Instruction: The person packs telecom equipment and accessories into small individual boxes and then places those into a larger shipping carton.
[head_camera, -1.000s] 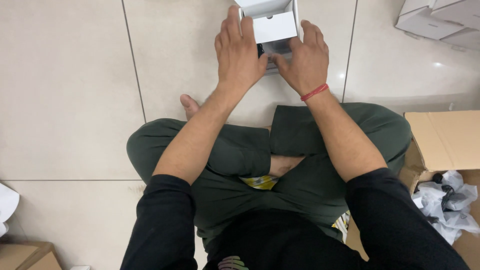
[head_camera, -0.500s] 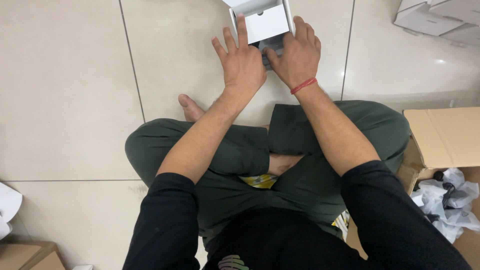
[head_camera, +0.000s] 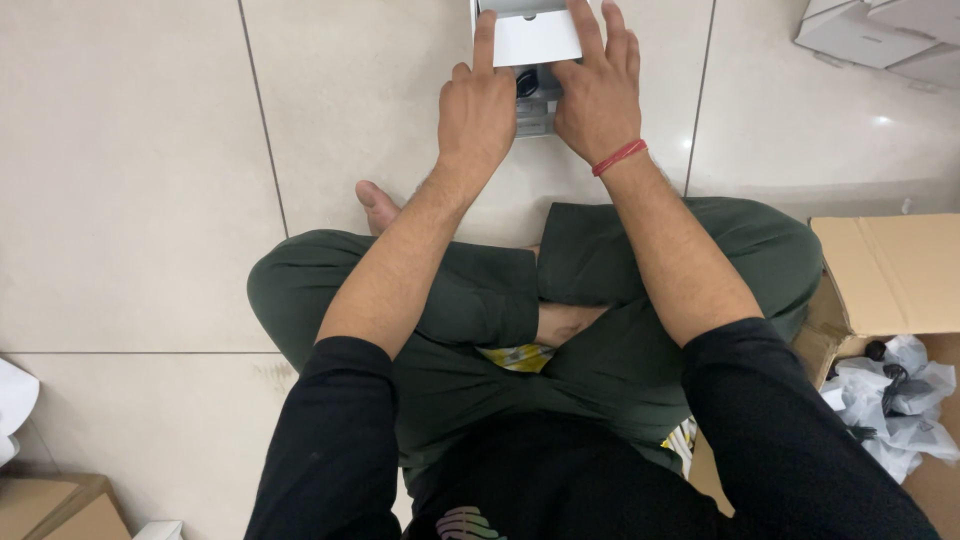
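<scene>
Glossy ceramic floor tiles (head_camera: 140, 170), matt white card box (head_camera: 535, 38), rough brown corrugated cardboard carton (head_camera: 885, 275).

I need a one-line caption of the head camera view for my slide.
Seated cross-legged on a tiled floor, a person rests the left hand and right hand on a small white box.

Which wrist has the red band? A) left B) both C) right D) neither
C: the red band circles the wrist of the right hand, which rests on the small white box on the tiled floor; the wrist of the left hand is bare.
</scene>
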